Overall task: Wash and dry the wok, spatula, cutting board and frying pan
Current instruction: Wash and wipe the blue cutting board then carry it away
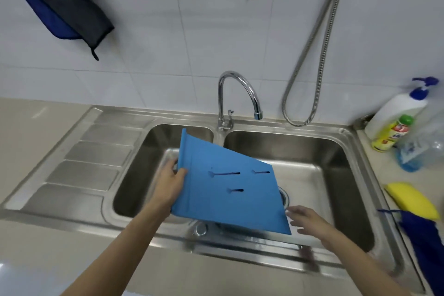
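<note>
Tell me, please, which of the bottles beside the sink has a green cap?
The small yellow bottle in front: it alone has a green cap. The tall white bottle behind has a blue pump, and the clear bottle holds blue liquid.

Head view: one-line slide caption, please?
Left hand holds blue cutting board tilted over sink; right hand open nearby.

Yellow sponge [412, 199] and detergent bottles [394, 115] right of steel sink [264, 251]
</note>
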Motion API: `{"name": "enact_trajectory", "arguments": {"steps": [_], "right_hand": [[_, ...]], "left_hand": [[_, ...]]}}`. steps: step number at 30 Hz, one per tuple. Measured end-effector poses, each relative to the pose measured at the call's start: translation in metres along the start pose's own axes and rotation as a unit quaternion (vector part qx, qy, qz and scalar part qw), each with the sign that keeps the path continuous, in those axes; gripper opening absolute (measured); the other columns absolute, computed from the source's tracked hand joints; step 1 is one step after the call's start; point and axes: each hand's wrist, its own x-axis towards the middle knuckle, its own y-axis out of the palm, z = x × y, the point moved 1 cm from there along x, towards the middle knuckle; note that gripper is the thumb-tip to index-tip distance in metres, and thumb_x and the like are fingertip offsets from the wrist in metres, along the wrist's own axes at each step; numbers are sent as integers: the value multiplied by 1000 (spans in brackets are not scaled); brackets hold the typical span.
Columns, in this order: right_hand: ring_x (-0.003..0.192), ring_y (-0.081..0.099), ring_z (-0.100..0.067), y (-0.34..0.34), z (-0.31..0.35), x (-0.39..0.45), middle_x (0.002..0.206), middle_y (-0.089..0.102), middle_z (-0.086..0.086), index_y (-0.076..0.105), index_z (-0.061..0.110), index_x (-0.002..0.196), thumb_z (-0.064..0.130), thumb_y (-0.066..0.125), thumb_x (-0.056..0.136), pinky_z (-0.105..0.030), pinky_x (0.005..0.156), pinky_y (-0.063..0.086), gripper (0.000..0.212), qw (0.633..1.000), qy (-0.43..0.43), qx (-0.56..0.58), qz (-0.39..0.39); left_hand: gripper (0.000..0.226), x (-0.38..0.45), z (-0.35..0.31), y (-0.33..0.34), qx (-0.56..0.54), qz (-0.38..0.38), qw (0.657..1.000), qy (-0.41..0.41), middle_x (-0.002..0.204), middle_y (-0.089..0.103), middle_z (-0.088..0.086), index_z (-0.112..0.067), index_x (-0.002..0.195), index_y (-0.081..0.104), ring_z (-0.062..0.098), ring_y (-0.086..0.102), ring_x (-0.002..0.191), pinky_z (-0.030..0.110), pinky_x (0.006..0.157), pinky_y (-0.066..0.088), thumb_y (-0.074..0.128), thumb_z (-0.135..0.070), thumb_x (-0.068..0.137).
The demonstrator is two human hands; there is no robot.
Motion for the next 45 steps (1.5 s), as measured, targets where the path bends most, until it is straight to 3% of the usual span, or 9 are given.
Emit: {"name": "enact_trajectory", "arguments": {"steps": [10,19,22,26,33,35,37,39,45], "right_hand": [[80,64,-20,-48,74,57,102,70,-13,62,13,96,10,48,96,-29,71,47,15,991,-97,-10,-89],[76,64,-21,-13,224,129,92,67,-10,61,18,101,16,55,94,-35,77,50,10,953,-262,-154,-2],[72,60,-20,6,261,148,92,63,-16,57,6,110,27,56,94,-33,73,48,27,929,-301,-210,42],[78,63,-3,18,275,187,85,64,13,48,47,97,70,41,84,-25,74,49,28,907,-338,-239,80],[78,61,-19,20,296,171,81,63,1,55,15,101,78,25,84,-40,72,48,72,898,-311,-302,76],[115,50,-35,15,322,134,121,57,-22,49,-4,125,42,37,100,-38,91,36,53,818,-376,-432,41],[133,30,-40,-2,331,84,143,34,-32,27,-11,139,5,31,102,-24,91,28,41,815,-333,-467,86],[138,21,-41,-20,335,51,147,23,-35,17,-19,139,0,28,101,-16,89,31,44,862,-290,-399,116],[131,27,-42,-16,317,82,142,30,-37,26,-21,136,8,32,101,-22,88,34,46,863,-319,-365,141]], "left_hand": [[26,59,0,19,17,22,999,-16,102,67,4,-26,117,52,19,68,82,28,62,50,49,-12,95],[34,100,8,32,52,33,998,-21,101,69,-3,-34,122,53,14,71,80,27,63,54,53,-16,93],[42,110,14,36,89,37,995,-26,103,70,-4,-37,123,53,17,70,86,46,78,57,54,-33,81],[39,119,17,44,98,33,994,-22,105,69,-4,-36,125,52,17,69,85,45,79,57,55,-31,87],[40,130,16,57,104,40,993,-24,111,65,-4,-34,130,48,17,68,91,45,81,57,55,-29,92],[44,132,15,61,119,41,992,-13,114,65,-4,-33,130,48,17,67,94,47,83,56,54,-35,86],[39,131,14,66,135,37,990,1,115,64,-2,-30,130,50,17,66,94,46,83,55,55,-25,91],[38,130,14,69,143,30,989,4,115,64,1,-27,130,50,17,65,94,44,82,55,54,-15,94],[40,128,17,71,169,35,985,15,115,62,-2,-21,134,48,6,63,90,26,71,51,52,-12,95]]}}
